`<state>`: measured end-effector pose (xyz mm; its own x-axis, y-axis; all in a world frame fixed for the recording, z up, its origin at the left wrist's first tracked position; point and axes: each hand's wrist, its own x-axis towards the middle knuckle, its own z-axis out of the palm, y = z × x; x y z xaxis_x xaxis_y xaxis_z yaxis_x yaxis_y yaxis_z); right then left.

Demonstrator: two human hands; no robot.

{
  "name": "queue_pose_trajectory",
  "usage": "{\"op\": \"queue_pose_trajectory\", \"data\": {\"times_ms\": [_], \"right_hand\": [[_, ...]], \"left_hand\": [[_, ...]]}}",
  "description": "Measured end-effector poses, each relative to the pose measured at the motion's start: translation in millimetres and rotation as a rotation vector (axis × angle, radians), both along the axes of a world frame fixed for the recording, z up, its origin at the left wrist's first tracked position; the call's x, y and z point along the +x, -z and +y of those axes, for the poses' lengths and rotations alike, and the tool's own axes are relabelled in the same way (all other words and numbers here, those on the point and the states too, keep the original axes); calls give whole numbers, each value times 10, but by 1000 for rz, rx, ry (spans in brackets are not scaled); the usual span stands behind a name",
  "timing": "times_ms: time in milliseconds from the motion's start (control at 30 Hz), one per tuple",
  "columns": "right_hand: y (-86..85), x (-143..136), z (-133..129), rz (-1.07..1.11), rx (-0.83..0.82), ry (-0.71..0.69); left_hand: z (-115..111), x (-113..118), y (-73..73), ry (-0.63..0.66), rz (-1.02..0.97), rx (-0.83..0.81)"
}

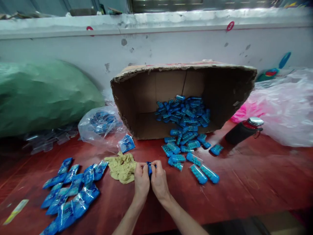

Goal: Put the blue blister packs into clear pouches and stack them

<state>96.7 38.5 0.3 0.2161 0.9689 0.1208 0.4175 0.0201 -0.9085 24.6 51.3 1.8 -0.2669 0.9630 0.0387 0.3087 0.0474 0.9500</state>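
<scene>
At the far left of the red table (256, 176), a yellow-and-white strip (16, 212) lies near the front, with a bulging green sack (46, 98) behind. Next come the filled blue packets (73, 209), laid in a loose, overlapping group. Behind these, a clear bag (84, 130) contains blue material, and one blue-and-white packet (126, 143) lies flat beside it. A crumpled yellowish cloth (122, 167) rests immediately left of the person's hands; whether it touches them cannot be determined. At centre, the small blue packet (149, 169) is held upright above the table between both hands. The left hand (141, 182) pinches its left side between thumb and curled fingers; the right hand (158, 182) grips its right side likewise. Behind and to the right, a cardboard box (132, 107) lies on its side, its opening facing the person. Blue-capped tubes (189, 112) containing blue balls are heaped inside and spill onto the table. Further right, a dark bottle (241, 132) leans, near pink-and-white plastic bags (288, 111).
</scene>
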Motion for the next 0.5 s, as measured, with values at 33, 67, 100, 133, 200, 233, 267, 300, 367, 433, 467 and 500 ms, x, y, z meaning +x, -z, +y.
{"op": "queue_pose_trajectory", "data": {"times_ms": [33, 67, 100, 133, 200, 233, 267, 300, 367, 433, 467, 500], "right_hand": [[36, 24, 54, -3, -16, 2], [69, 58, 123, -10, -30, 1], [97, 98, 199, -25, -38, -8], [118, 143, 277, -45, -41, -24], [135, 230, 420, -100, -44, -70], [134, 265, 478, -134, -45, -99], [128, 292, 525, -172, -47, -127], [119, 309, 558, -213, -51, -152], [101, 313, 579, -305, -60, -184], [89, 293, 541, -399, -73, -190], [85, 281, 505, -443, -80, -186], [82, 271, 463, -484, -87, -179]], "left_hand": [[6, -1, 6, 24, 34, 17], [20, -7, 14, 51, 71, 33], [48, -21, 24, 81, 108, 42], [93, -43, 37, 113, 141, 42], [226, -99, 66, 169, 184, 19], [304, -126, 80, 195, 211, 8], [381, -146, 92, 217, 245, -4], [449, -158, 101, 234, 282, -15], [540, -156, 108, 266, 369, -38], [560, -131, 100, 299, 459, -63], [547, -118, 92, 315, 502, -75], [523, -106, 81, 330, 543, -86]]}}
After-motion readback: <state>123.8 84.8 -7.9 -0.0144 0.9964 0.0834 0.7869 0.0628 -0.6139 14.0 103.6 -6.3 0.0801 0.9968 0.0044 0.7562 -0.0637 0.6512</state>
